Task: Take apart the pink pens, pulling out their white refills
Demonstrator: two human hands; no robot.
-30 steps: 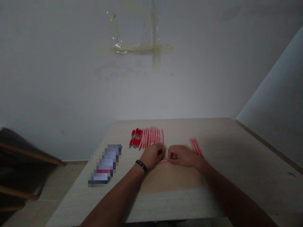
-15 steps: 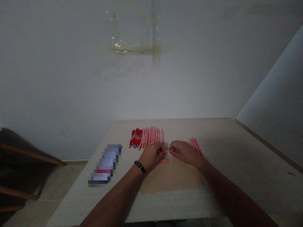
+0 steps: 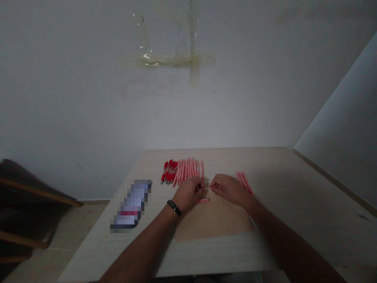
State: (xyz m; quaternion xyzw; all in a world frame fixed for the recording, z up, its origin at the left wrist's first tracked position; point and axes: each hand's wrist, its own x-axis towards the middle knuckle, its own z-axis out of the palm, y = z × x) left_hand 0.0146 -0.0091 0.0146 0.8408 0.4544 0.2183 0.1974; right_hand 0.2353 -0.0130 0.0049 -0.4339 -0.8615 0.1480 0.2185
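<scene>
My left hand point(image 3: 191, 192), with a black band on its wrist, is closed in a pinch over a brown sheet point(image 3: 216, 222). Facing it, my right hand point(image 3: 226, 188) pinches too, its fingertips a small gap away. A thin, pale bit shows between the two hands; it is too small to name. Just below my left fingers lies a short pink pen part point(image 3: 203, 201) on the sheet. Beyond my left hand, several pink pens point(image 3: 188, 168) lie side by side. To the right of my right hand lie several more pink sticks point(image 3: 244, 181), likewise pen-like.
Short red pieces point(image 3: 168, 177), some with grey tips, lie left of the pink row. A pixelated phone-like object point(image 3: 134, 204) rests on the left of the wooden table point(image 3: 282, 173). Behind stands a wall point(image 3: 250, 98) with tape on it; a dark chair-like thing point(image 3: 26, 212) is at left.
My right hand has shifted very slightly, its fingertips drawing a little closer together. My left hand and the things on the table stay where they were.
</scene>
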